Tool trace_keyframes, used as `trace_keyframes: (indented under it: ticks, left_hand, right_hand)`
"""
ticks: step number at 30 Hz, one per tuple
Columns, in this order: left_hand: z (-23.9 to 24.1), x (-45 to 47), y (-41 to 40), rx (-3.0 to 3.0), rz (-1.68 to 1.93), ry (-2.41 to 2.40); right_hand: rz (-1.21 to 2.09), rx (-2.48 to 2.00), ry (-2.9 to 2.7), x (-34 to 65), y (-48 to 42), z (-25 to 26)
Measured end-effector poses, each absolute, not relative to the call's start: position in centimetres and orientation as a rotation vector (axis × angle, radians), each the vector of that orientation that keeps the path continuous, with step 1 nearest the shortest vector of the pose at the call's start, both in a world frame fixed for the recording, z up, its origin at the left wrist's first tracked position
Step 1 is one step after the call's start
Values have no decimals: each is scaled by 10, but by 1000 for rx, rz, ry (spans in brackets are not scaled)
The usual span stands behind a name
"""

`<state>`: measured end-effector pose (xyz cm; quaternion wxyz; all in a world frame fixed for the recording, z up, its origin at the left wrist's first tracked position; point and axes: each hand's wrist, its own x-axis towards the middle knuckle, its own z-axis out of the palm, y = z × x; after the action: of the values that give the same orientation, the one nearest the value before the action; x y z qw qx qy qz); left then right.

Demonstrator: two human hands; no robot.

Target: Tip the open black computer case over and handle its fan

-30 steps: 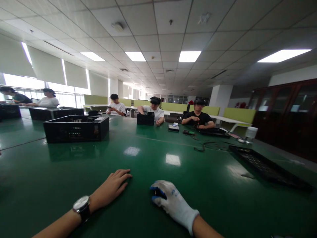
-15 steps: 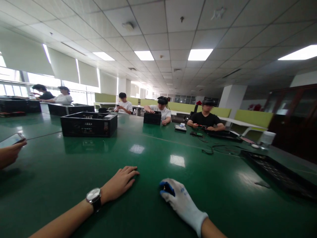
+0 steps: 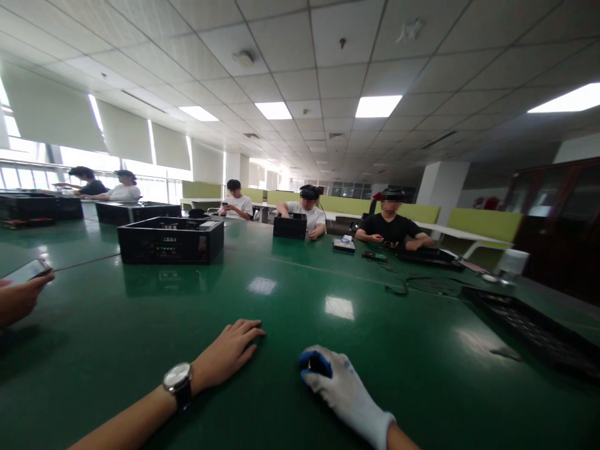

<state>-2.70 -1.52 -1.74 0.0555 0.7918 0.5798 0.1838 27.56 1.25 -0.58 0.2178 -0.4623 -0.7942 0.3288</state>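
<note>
My left hand (image 3: 227, 353) is bare, with a wristwatch (image 3: 179, 381) on the wrist. It lies flat on the green table (image 3: 140, 331), fingers stretched out and together, holding nothing. My right hand (image 3: 335, 387) wears a white glove with blue fingertips. It rests on the table a short way to the right, its fingers curled under, and nothing shows in them.
A black crate (image 3: 169, 240) stands at the mid left, with more crates behind it. A flat black tray (image 3: 529, 328) lies at the right, with cables (image 3: 412, 284) beyond. A co-worker's hand holds a phone (image 3: 28, 272) at the left edge. Several people sit at the far side.
The view has swung left and slightly up, bringing the co-worker's hand with the phone into sight. My two hands have stayed resting on the table.
</note>
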Motion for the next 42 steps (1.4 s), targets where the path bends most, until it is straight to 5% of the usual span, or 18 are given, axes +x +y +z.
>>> trace_keyframes:
  ticks: [17,23,31,35,42]
  left_hand:
    - [-18,-29,-16,2396,589,1756]
    - [-20,-17,-14,2687,751,1809]
    - [93,53,67,2877,968,2020]
    - [128,67,107,2664,772,2210]
    - [143,69,31,2533,406,2155]
  right_hand:
    - [1015,-1130,-2176,281,25,-15]
    - [954,-1228,-1588,331,81,-12]
    - [792,-1404,-1448,382,117,-19]
    - [798,-1454,-1501,376,112,-20]
    - [785,-1424,-1523,378,113,-17]
